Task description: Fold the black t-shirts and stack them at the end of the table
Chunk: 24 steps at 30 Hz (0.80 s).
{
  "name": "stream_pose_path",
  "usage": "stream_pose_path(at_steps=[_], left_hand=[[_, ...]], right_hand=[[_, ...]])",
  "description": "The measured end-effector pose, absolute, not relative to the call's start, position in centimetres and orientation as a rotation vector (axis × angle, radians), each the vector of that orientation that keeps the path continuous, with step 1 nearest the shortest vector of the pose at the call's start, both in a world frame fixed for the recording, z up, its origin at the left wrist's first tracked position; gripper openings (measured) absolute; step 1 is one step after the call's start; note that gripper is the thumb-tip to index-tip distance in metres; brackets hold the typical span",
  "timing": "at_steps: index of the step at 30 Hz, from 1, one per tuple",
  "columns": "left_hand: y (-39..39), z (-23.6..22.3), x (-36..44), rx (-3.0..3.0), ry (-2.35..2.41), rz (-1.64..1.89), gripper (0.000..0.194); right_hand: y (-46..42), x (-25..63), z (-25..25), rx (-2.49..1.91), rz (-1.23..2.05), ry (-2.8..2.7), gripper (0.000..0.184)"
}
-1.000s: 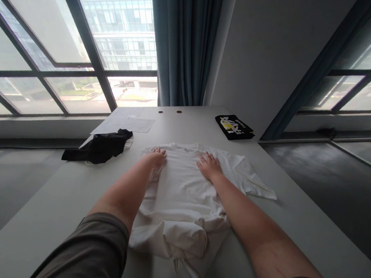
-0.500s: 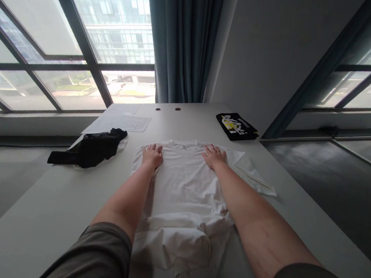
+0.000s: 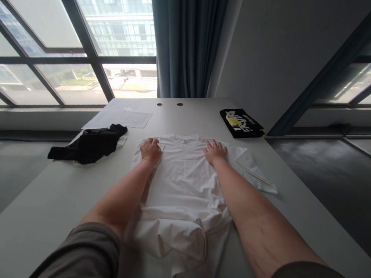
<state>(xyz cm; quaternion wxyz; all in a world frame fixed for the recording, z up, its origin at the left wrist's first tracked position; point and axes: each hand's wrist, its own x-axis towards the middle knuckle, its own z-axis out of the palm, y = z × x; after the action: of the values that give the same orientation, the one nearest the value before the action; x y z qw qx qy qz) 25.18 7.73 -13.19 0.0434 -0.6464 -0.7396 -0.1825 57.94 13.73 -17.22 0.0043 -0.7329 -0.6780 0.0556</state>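
Observation:
A white T-shirt [image 3: 181, 186] lies on the white table [image 3: 53, 196], collar away from me, its hem bunched up near my body. My left hand [image 3: 151, 150] rests on the shirt's left shoulder, fingers curled on the fabric. My right hand [image 3: 216, 152] lies flat on the right shoulder, fingers spread. The right sleeve [image 3: 254, 173] stretches out to the right; the left sleeve is hidden under my left hand.
A crumpled black garment [image 3: 90, 147] lies at the table's left edge. Paper sheets [image 3: 122, 117] sit behind it. A folded black printed garment [image 3: 241, 122] lies at the far right corner. Two round holes [image 3: 169, 104] are in the tabletop by the curtain.
Both hands slid outward from the chest toward the shoulders of the shirt. The left hand's fingers have curled on the fabric at the left shoulder.

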Motion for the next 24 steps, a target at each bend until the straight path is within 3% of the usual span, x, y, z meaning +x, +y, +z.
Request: stream_pose_path(at_steps=[2,6,9,14,24], left_hand=[[4.3,-13.5,24.2,-2.005,-2.223,-0.558,0.029],[-3.4,-15.1,20.6,-2.309,-1.951,-0.566,0.039],[-6.4,-15.4,18.6,-2.472,-1.777,-0.57,0.031],[-5.8,-14.5,19.2,-2.34,-1.817,-0.572,0.017],[-4.2,-14.0,19.7,-2.459,-1.753,-0.568,0.015]], right_hand=[[13.7,57.9,-17.2,-2.293,0.176,-2.12,0.069],[13.7,57.9,-17.3,-2.271,0.158,-2.114,0.069],[13.6,57.9,-17.3,-2.254,0.147,-2.094,0.068],[13.3,57.9,-17.2,-2.242,0.131,-2.081,0.067],[13.4,58.0,-17.3,-2.234,0.08,-2.062,0.065]])
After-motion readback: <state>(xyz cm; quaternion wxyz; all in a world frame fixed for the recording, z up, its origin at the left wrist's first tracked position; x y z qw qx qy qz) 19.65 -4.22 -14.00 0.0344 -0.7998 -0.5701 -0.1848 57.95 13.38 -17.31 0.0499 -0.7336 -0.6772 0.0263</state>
